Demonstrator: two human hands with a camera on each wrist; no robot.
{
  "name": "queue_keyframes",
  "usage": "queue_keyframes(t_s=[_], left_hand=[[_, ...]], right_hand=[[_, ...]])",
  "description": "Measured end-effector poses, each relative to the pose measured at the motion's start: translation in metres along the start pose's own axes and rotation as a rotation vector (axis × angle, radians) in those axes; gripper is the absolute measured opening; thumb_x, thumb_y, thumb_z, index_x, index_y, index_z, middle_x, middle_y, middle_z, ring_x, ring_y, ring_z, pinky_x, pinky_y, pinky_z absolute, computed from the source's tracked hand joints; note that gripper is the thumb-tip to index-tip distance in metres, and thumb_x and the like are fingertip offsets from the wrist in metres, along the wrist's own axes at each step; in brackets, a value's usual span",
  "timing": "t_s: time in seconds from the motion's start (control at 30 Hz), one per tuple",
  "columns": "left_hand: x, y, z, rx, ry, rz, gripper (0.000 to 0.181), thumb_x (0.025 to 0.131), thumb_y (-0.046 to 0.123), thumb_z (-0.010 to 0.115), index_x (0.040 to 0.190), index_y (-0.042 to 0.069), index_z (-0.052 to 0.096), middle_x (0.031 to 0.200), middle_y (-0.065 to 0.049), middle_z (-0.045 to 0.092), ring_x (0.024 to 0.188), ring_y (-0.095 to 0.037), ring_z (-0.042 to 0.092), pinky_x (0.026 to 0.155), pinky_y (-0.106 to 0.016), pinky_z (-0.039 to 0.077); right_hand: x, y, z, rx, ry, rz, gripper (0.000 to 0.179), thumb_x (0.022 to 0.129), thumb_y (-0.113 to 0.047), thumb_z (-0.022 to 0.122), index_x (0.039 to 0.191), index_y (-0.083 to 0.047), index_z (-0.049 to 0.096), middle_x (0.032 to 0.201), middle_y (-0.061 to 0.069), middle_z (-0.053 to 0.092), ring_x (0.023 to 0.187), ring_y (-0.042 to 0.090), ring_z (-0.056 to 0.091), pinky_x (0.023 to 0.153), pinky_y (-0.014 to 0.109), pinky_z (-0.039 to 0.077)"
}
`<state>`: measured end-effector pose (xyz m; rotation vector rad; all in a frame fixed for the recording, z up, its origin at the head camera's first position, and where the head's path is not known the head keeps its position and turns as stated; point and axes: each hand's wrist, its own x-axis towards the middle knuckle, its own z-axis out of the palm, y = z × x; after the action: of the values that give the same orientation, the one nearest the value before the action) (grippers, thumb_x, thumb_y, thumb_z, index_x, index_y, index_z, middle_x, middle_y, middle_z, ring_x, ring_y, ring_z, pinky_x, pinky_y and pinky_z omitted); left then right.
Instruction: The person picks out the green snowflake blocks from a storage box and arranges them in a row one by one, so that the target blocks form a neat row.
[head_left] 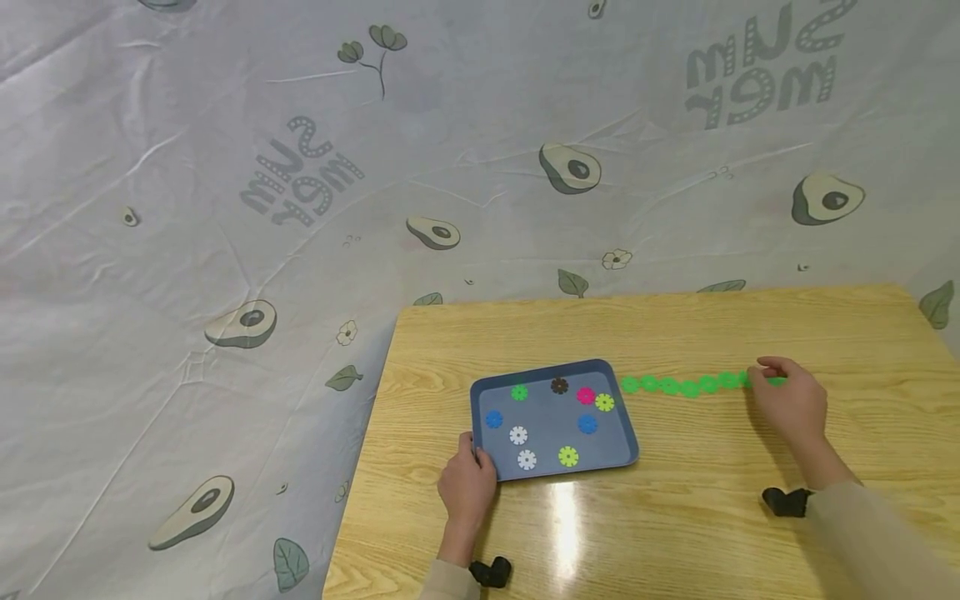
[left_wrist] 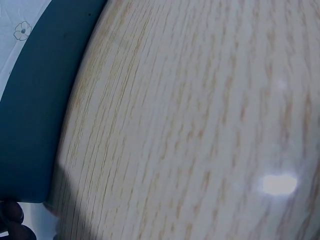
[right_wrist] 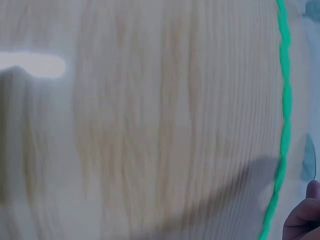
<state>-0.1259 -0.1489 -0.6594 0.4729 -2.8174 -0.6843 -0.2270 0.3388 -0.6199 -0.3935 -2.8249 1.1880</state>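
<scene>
My left hand grips the near left corner of a blue-grey tray; its dark fingertips show beside the tray's side in the left wrist view. Several notched plastic discs lie spread in the tray, among them a green disc, a pink disc and a white disc. Right of the tray, a chain of linked green discs stretches sideways. My right hand pinches it near its right end, partly covering it. In the right wrist view the green chain runs past my fingers.
Everything is on a wooden table with a glossy light reflection near the front. A pale cloth printed with avocados and leaves hangs behind and to the left. Black wrist mounts sit at both wrists.
</scene>
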Motion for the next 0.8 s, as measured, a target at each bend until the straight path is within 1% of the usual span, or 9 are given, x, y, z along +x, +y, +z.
queue_keyframes(t_s=[0.07,0.1,0.27,0.4,0.53,0.73,0.8], left_hand=[[0.0,0.001,0.0,0.001,0.003,0.002,0.023,0.096,0.018,0.064,0.117,0.01,0.068,0.058,-0.004,0.057,0.044,-0.019,0.048,0.041,-0.038,0.033],[0.0,0.001,0.0,0.001,0.004,0.005,0.023,0.096,0.018,0.064,0.117,0.01,0.068,0.058,-0.004,0.057,0.044,-0.019,0.048,0.041,-0.038,0.033],[0.0,0.001,-0.001,0.008,0.008,0.006,0.023,0.096,0.018,0.065,0.117,0.01,0.068,0.057,-0.004,0.056,0.044,-0.019,0.048,0.041,-0.038,0.033],[0.0,0.001,-0.001,0.007,0.011,0.006,0.023,0.096,0.018,0.065,0.117,0.01,0.068,0.056,-0.004,0.055,0.044,-0.019,0.048,0.041,-0.038,0.032],[-0.001,0.001,-0.002,0.007,0.017,0.011,0.023,0.095,0.018,0.065,0.117,0.009,0.068,0.057,-0.004,0.056,0.044,-0.019,0.048,0.041,-0.038,0.032],[-0.001,0.002,-0.002,0.005,0.007,0.008,0.023,0.096,0.018,0.064,0.117,0.01,0.068,0.057,-0.004,0.056,0.044,-0.018,0.047,0.041,-0.037,0.032],[-0.001,0.002,-0.003,0.003,0.004,0.005,0.023,0.096,0.018,0.064,0.117,0.01,0.068,0.056,-0.004,0.055,0.044,-0.018,0.046,0.041,-0.037,0.032]], right_hand=[[-0.003,-0.003,0.009,0.01,0.0,-0.032,0.051,0.107,-0.035,0.05,0.136,0.006,0.059,0.12,0.027,0.062,0.048,0.019,0.044,0.045,0.034,0.037],[-0.004,-0.006,0.013,0.011,0.0,-0.044,0.051,0.107,-0.035,0.05,0.136,0.006,0.059,0.12,0.026,0.063,0.045,0.019,0.042,0.043,0.034,0.036],[-0.01,-0.023,0.032,0.041,-0.019,-0.097,0.048,0.107,-0.034,0.051,0.135,0.005,0.061,0.118,0.025,0.064,0.045,0.017,0.041,0.042,0.033,0.035],[-0.015,-0.044,0.046,0.062,-0.039,-0.149,0.046,0.107,-0.033,0.054,0.134,0.003,0.062,0.117,0.024,0.064,0.042,0.015,0.033,0.04,0.032,0.032],[-0.02,-0.068,0.058,0.062,-0.066,-0.189,0.044,0.106,-0.032,0.057,0.134,0.002,0.063,0.115,0.023,0.065,0.045,0.014,0.036,0.044,0.033,0.033],[-0.028,-0.102,0.08,0.067,-0.091,-0.247,0.037,0.103,-0.025,0.064,0.13,0.002,0.066,0.11,0.021,0.066,0.052,0.021,0.039,0.048,0.035,0.032],[-0.03,-0.112,0.087,0.069,-0.101,-0.257,0.036,0.102,-0.024,0.065,0.129,0.001,0.067,0.11,0.019,0.067,0.06,0.022,0.044,0.053,0.036,0.034]])
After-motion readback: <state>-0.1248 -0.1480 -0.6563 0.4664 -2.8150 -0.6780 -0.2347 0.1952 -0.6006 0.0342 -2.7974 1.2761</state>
